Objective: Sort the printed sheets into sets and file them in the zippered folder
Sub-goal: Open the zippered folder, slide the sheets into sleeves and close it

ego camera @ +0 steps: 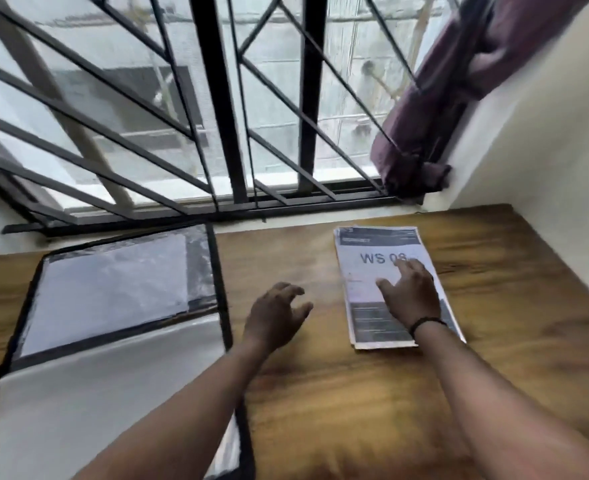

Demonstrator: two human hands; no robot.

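Stack of printed sheets [386,271], top page "WS 08", lies flat on the table [494,306]. Right hand [411,295] rests on the stack, grip wide, fingers spread. Left hand [275,317] just left of the stack, grip loose, holding nothing. Zippered folder [113,306] lies open further left of the stack.

Small print on sheet stack [395,285] blurred; zippered folder [78,375] cut off at bottom-left edge

Wood-grain table [355,393], glossy plastic folder [78,393]
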